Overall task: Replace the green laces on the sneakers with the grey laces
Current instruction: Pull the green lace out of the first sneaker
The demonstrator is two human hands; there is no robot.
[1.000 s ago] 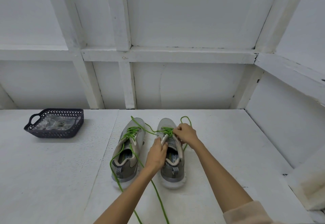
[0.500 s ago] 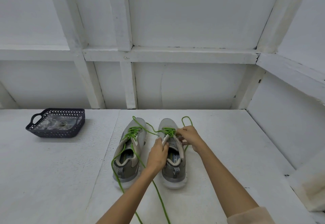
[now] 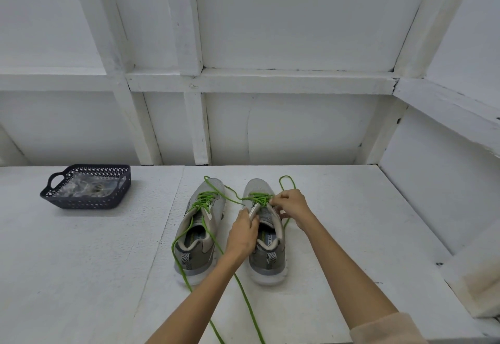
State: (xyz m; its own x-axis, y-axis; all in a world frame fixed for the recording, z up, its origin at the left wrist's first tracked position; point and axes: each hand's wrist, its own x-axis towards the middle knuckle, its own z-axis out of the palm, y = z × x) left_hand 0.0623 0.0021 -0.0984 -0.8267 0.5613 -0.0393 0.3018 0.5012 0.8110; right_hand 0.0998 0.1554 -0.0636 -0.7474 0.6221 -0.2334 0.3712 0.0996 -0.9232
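Two grey sneakers stand side by side on the white table, toes pointing away from me. The left sneaker (image 3: 200, 224) has loosened green laces (image 3: 203, 201) that trail toward me. My left hand (image 3: 243, 231) grips the tongue of the right sneaker (image 3: 266, 251). My right hand (image 3: 293, 207) pinches the green lace (image 3: 257, 198) at the eyelets of the right sneaker. A loop of that lace (image 3: 287, 181) lies beyond the toe. The grey laces are in clear wrapping inside the dark basket (image 3: 84, 200), too indistinct to make out.
The dark plastic basket stands at the back left of the table. White panelled walls close in behind and to the right. A raised white ledge (image 3: 476, 281) sits at the near right. Green lace ends (image 3: 249, 306) run toward the front edge between my arms.
My right hand has shifted slightly along the right sneaker's eyelets, working the green lace. My left hand stays on the tongue. The view has drifted a little.
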